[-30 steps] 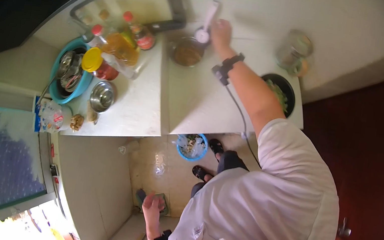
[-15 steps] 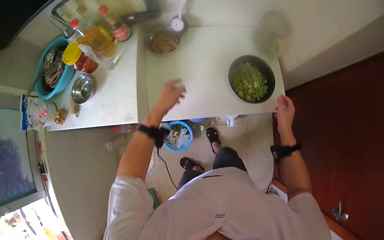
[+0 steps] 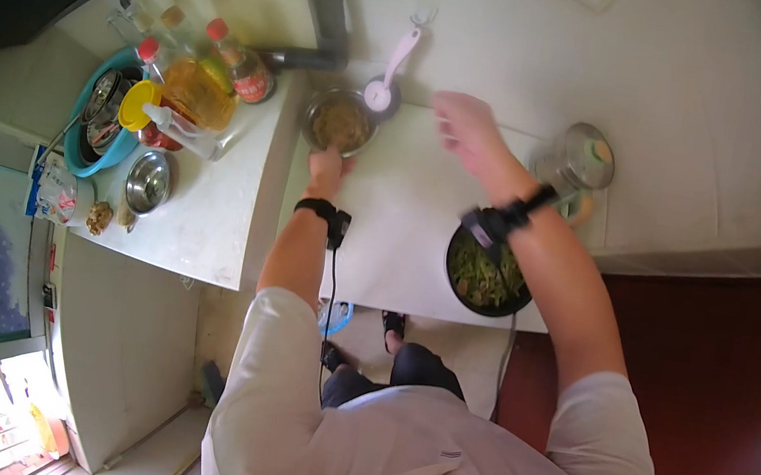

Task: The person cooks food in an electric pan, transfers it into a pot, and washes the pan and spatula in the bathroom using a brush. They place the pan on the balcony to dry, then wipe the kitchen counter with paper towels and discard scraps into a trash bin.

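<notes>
My left hand [image 3: 327, 171] is at the near rim of a metal bowl [image 3: 342, 120] of brown food, its fingers closed on the rim. My right hand [image 3: 467, 131] is raised over the back of the white counter, empty, with its fingers loosely bent and apart. Between the hands, beside the bowl, a pink-handled ladle or scoop [image 3: 392, 73] hangs near the wall. A black pan [image 3: 487, 274] with green vegetables stands at the counter's front right, partly hidden by my right wrist strap.
On the left counter stand bottles [image 3: 245, 74], a yellow-lidded jar [image 3: 139, 107], a turquoise basin [image 3: 85, 138] of metal ware and a small steel bowl [image 3: 148, 184]. A glass jar [image 3: 583, 161] is at the back right, and a blue-rimmed bin [image 3: 337, 317] below.
My left hand has moved forward to the metal bowl and closed on its rim. My right hand has gone from beside the pan's right side to over the counter's back.
</notes>
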`<state>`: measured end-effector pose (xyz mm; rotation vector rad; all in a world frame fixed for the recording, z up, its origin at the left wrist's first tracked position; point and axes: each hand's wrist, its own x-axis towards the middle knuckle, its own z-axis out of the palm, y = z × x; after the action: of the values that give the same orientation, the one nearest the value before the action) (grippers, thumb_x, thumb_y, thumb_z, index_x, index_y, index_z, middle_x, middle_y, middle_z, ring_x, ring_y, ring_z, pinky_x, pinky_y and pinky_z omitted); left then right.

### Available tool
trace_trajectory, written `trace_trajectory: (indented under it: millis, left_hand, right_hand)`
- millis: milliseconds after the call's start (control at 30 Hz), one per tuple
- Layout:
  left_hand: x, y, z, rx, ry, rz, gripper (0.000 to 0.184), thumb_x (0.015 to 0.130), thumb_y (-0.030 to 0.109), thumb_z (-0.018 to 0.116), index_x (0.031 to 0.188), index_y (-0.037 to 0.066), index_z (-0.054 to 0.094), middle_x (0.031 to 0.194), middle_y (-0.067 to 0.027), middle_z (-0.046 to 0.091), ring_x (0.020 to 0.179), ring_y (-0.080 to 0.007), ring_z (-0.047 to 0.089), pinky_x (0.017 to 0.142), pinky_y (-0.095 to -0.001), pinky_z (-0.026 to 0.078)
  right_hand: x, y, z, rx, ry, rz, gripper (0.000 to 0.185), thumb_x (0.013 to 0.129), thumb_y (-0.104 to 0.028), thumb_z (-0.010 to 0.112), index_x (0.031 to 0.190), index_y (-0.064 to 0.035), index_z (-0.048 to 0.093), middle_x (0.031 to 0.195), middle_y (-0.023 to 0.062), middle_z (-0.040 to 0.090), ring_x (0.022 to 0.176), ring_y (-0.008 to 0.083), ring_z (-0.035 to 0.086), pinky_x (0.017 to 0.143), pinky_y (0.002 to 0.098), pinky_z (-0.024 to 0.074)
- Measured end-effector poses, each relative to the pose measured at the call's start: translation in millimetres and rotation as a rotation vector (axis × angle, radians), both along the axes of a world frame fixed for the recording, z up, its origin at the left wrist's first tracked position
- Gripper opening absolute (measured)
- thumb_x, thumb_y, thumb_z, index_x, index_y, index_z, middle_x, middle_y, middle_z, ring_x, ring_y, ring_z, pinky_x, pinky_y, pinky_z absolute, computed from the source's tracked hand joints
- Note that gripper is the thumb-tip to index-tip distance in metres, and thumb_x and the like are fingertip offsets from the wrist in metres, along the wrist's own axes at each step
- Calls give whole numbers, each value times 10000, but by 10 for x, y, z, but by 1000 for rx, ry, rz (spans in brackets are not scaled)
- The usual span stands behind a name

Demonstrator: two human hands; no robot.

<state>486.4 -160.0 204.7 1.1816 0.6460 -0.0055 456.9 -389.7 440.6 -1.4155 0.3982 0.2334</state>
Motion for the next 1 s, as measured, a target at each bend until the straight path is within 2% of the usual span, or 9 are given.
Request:
trace_trajectory:
  millis: [133, 200, 300, 467, 600, 733, 833, 900, 1000]
  left_hand:
    - [-143, -57, 59, 49, -7, 58, 363, 902, 43, 479, 1249, -57, 441, 985, -200, 622, 623, -253, 648, 443, -331, 533]
    - [-227, -48, 178, 74, -7, 66, 379, 894, 32, 466, 1270, 1, 433, 1004, -179, 622, 566, -227, 622, 406, -312, 506]
    - [-483, -11, 260, 208, 47, -2, 355, 902, 37, 458, 1247, -27, 407, 976, -199, 621, 530, -227, 625, 398, -304, 493]
    - [-1027, 68, 418, 256, 55, -71, 355, 900, 49, 477, 1221, -75, 391, 861, -189, 626, 500, -216, 623, 398, -304, 494]
    - [-1568, 207, 945, 254, 148, -172, 317, 899, 57, 484, 1181, -87, 470, 790, -140, 640, 525, -216, 646, 432, -281, 525]
    - [-2011, 758, 1642, 207, 5, -199, 271, 896, 76, 499, 1115, -81, 474, 735, -144, 622, 506, -187, 630, 439, -290, 527]
    - [-2194, 1340, 2039, 376, 94, -118, 249, 897, 83, 492, 1090, -73, 498, 716, -129, 627, 515, -182, 625, 450, -283, 521]
    - [-2242, 1737, 2083, 449, 95, -74, 220, 898, 90, 490, 1052, -67, 508, 707, -124, 630, 512, -178, 620, 450, -273, 514]
    - [-2167, 2157, 1837, 410, 73, 19, 179, 899, 93, 480, 997, -53, 510, 707, -122, 634, 511, -175, 616, 457, -268, 516]
  right_hand:
    - [995, 510, -652, 72, -47, -32, 270, 834, -200, 685, 998, 4, 618, 687, 28, 536, 515, 100, 473, 407, 280, 342]
    - [1146, 615, -787, 99, -103, -21, 296, 853, -225, 672, 981, 36, 616, 702, 49, 558, 558, 121, 504, 456, 307, 393]
    - [1207, 640, -935, -234, -246, -36, 356, 880, -267, 637, 996, 69, 614, 783, 99, 614, 681, 183, 576, 618, 346, 470]
    - [1359, 442, -1137, -162, -195, 58, 344, 867, -254, 641, 987, 68, 616, 790, 96, 606, 651, 178, 567, 588, 349, 475]
    - [1485, 311, -1488, -233, -225, 0, 446, 845, -224, 645, 1177, 55, 541, 757, 52, 565, 606, 131, 536, 504, 310, 433]
    - [356, 153, 75, -212, -157, 230, 569, 839, -248, 695, 1321, -34, 482, 834, 18, 579, 646, 75, 507, 511, 232, 387]
    - [-582, -246, 725, -232, -305, 150, 435, 884, -231, 659, 1277, -80, 549, 909, -20, 595, 688, 58, 508, 530, 200, 368]
    - [-1049, -671, 693, -283, -303, 26, 349, 911, -217, 631, 1229, -80, 591, 919, -32, 597, 695, 46, 507, 531, 188, 362]
    - [-1670, -1342, -51, -422, -223, -254, 322, 918, -238, 637, 1197, -81, 612, 910, -27, 602, 675, 35, 503, 504, 186, 359]
